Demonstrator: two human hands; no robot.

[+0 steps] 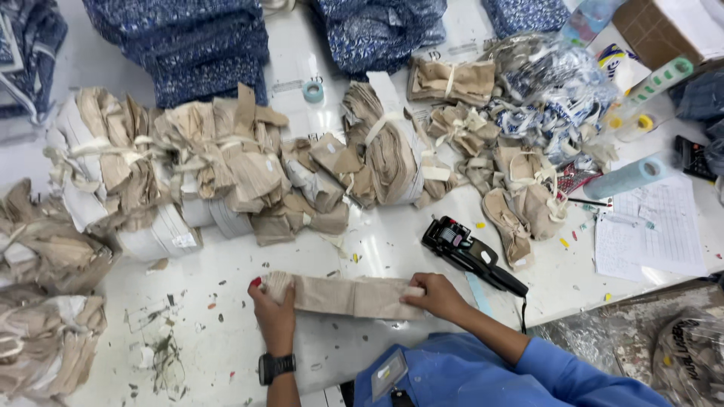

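Observation:
A long narrow stack of beige fabric pieces (343,295) lies flat on the white table (226,301) close to the front edge. My left hand (273,313) grips its left end, a black watch on that wrist. My right hand (436,295) presses down on its right end, where a white strip shows. A black handheld labelling gun (467,255) rests just beyond my right hand, apart from it.
Tied bundles of beige fabric (204,166) crowd the middle and left of the table. Folded blue patterned cloth (196,45) is stacked at the back. A paper sheet (656,226), a pale blue roll (626,177), a tape ring (313,91) and clear bags lie to the right.

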